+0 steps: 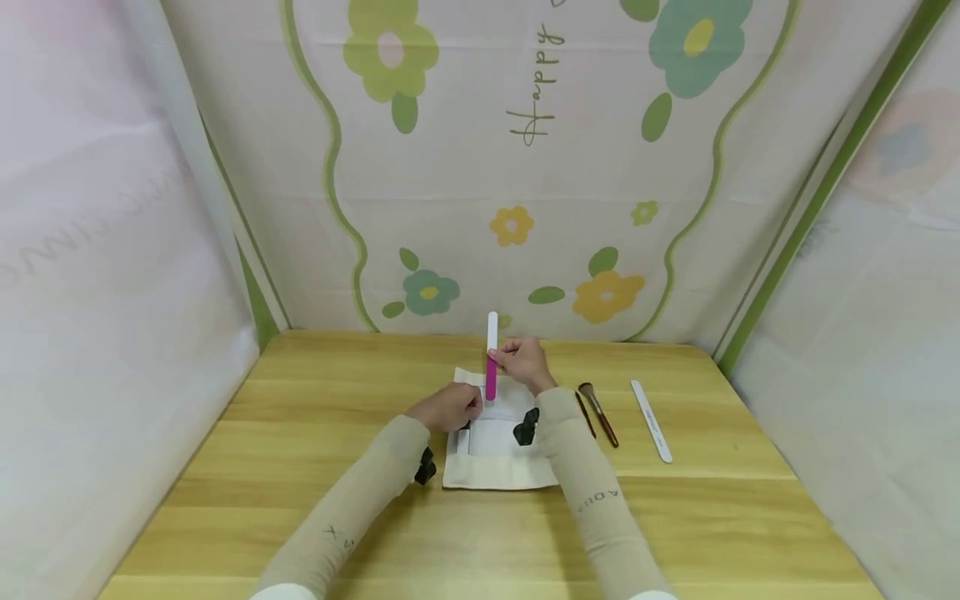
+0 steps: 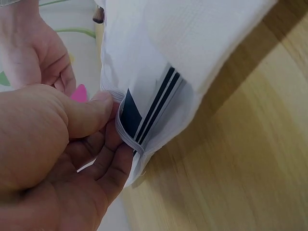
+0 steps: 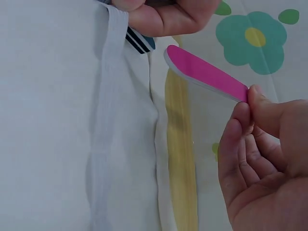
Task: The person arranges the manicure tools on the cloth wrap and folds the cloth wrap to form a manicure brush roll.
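Note:
A cream cloth roll (image 1: pixel 498 472) lies spread on the table, with an elastic band (image 3: pixel 102 106) running across it. My left hand (image 1: pixel 450 406) pinches this band at the roll's left end and lifts it from the cloth. Under the raised band, dark slim pieces with black-and-white stripes (image 2: pixel 156 103) show in the left wrist view; their kind is unclear. My right hand (image 1: pixel 522 363) pinches a pink and white nail file (image 1: pixel 491 380) near its middle. The file stands above the roll's far part, its pink end toward the band and apart from it.
To the right of the roll lie a thin dark stick (image 1: pixel 586 415), a makeup brush (image 1: pixel 600 417) with a brown handle, and a white nail file (image 1: pixel 651 422). Floral fabric (image 1: pixel 450 183) hangs behind the wooden table (image 1: pixel 300 392) and at both sides.

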A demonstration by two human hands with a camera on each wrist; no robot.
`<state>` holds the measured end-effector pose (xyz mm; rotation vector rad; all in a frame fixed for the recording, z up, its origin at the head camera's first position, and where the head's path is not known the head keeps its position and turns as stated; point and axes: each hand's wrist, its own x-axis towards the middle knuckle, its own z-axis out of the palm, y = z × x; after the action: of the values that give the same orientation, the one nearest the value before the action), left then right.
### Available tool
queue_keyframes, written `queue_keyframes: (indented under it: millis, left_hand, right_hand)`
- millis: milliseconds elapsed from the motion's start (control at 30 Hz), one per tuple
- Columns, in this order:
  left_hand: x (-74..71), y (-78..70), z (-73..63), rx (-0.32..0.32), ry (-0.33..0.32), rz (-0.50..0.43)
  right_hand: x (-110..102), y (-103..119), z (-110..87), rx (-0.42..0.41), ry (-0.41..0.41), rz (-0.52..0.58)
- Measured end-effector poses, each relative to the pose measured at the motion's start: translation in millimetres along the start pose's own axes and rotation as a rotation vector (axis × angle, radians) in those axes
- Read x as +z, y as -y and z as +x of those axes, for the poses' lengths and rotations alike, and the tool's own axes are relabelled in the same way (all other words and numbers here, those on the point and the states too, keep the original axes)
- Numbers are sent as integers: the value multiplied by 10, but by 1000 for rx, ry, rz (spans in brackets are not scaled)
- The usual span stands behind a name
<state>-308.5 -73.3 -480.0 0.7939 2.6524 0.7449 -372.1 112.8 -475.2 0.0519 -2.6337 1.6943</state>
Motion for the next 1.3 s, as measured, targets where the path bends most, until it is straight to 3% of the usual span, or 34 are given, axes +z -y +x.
queue_keyframes:
  millis: [367,967,1167,1300]
  left_hand:
    - [27,-27,-3,1,-11,-25]
    - [13,-30,-8,-29,3,-19]
    - [36,-45,-9,-22,-28,-22]
    - [103,-34,-23,4,-66,-9]
  right_hand:
    - [59,-173,-93,69,49,-27]
    - [-52,-160,-214,191,333,-60]
    - [-89,-104,-240,228,420,-104]
    - [-97,-95,-271,244,431,-145]
